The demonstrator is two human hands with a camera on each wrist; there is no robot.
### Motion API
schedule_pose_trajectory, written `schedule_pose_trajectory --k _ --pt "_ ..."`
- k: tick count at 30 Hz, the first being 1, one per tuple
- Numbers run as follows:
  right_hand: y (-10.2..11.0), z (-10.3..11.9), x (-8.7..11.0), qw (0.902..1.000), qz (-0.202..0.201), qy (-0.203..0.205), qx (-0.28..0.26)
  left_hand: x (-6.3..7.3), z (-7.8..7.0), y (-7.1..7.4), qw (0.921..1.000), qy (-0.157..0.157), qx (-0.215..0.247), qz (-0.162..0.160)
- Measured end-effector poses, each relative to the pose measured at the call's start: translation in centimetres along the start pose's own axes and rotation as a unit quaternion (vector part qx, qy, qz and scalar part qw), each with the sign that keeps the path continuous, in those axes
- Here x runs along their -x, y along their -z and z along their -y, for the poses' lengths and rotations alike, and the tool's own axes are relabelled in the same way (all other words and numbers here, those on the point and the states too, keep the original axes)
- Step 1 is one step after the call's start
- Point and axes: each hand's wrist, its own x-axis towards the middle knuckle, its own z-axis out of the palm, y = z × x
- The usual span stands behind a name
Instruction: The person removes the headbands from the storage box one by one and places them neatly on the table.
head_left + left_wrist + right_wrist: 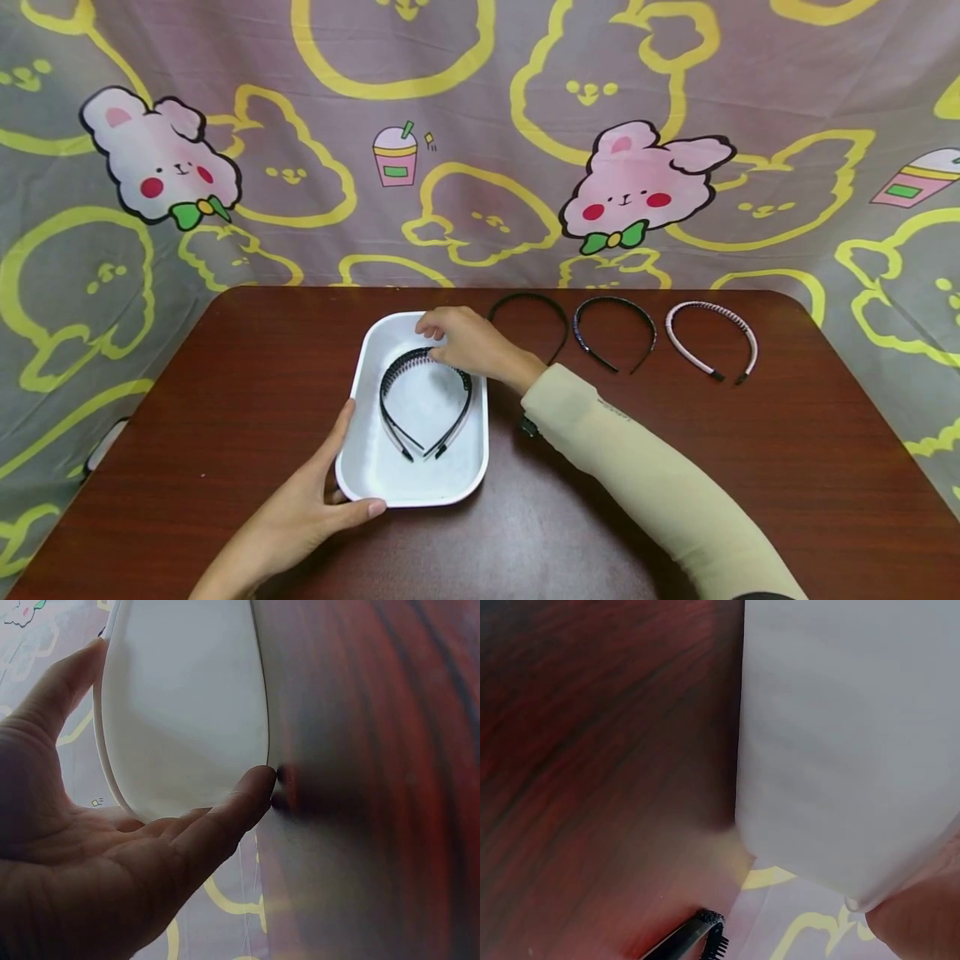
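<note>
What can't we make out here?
Right hand: whether it pinches a headband; its own fingers cover the contact, head view.
Stacked headbands: exact count; they overlap, head view.
Black headband on the table: left end behind right hand and wrist, head view.
White tray: inside hidden by its wall, left wrist view.
Sleeve print: too small, head view.

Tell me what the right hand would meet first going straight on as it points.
Probably the left inner wall of the white rectangular tray; depth is unclear, so the right hand might catch the black curved headband by its fingertips first.
</note>
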Motion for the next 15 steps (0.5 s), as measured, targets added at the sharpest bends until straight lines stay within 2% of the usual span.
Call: schedule_pose_trajectory --k 9,15 --pt "-0.4 -0.01 0.13 0.9978 0.006 -0.034 0.056 0.03 0.12 0.04 0.9997 -0.011 -0.021 -0.008" --pt "-0.74 0.06 0.3 0.9955 0.006 -0.04 0.086 0.06 0.2 0.03 0.9997 -0.015 -0.017 -0.008"
